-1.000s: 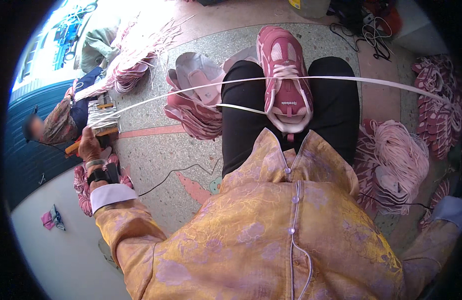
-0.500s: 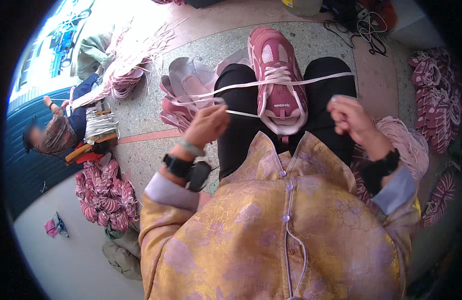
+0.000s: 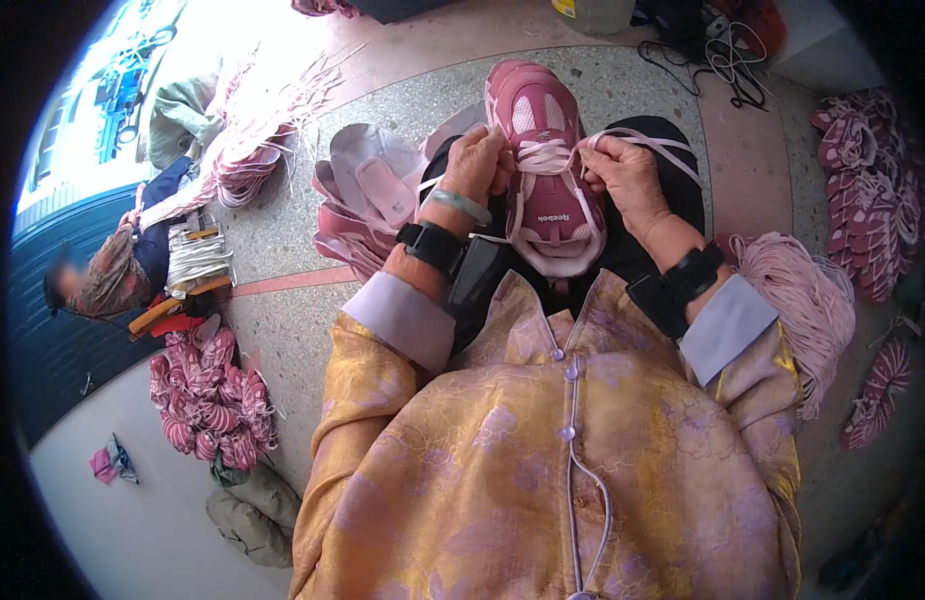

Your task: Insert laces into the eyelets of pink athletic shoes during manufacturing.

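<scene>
A pink sneaker rests between my knees with its toe pointing away from me. Its pale pink shoelace crosses the tongue in several rows. Along the shoe's left edge, my left hand is closed at the lacing, its fingers curled round the lace; the fingertips are partly hidden. My right hand pinches the lace at the right eyelet edge. From there a loose length of lace loops over my right knee.
More pink shoe pieces lie left of my knees. A bundle of pink laces is by my right forearm. Laced shoes are piled at far right, with another heap at left. Another person sits at far left.
Both hands have come in from the sides to the sneaker's lacing. The lace ends stretched out left and right have been drawn in, and the right one now loops.
</scene>
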`<state>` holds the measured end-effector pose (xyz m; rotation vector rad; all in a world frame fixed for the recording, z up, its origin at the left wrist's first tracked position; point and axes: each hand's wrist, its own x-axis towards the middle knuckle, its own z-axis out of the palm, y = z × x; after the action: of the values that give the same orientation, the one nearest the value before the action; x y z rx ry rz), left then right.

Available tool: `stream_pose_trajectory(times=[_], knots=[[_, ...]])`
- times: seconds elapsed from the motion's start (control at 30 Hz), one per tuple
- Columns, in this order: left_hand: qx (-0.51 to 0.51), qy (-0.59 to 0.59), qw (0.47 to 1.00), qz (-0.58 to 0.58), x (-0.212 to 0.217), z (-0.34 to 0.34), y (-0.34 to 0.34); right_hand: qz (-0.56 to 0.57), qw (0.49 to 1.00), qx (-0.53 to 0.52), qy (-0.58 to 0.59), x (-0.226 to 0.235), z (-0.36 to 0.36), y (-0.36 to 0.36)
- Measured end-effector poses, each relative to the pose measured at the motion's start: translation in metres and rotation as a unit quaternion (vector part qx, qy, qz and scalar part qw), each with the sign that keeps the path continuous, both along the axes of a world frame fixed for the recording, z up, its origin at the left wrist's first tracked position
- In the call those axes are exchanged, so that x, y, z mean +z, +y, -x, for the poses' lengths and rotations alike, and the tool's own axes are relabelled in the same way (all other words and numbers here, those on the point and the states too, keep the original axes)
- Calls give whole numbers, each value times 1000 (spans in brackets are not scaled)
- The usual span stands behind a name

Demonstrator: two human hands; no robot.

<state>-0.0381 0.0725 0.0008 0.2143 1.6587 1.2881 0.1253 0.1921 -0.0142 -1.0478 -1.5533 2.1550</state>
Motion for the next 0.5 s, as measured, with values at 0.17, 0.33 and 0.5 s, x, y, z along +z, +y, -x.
stream_pose_trajectory(times=[0.17, 0.33, 0.5], knots=[[-15, 212, 971, -108, 3, -10, -12, -33, 999, 5, 13, -3, -8, -2], [13, 372, 920, -127, 2, -15, -25, -54, 997, -40, 34, -7, -9, -7], [101, 123, 982, -103, 3, -24, -34, -88, 992, -82, 47, -4, -4, -14]])
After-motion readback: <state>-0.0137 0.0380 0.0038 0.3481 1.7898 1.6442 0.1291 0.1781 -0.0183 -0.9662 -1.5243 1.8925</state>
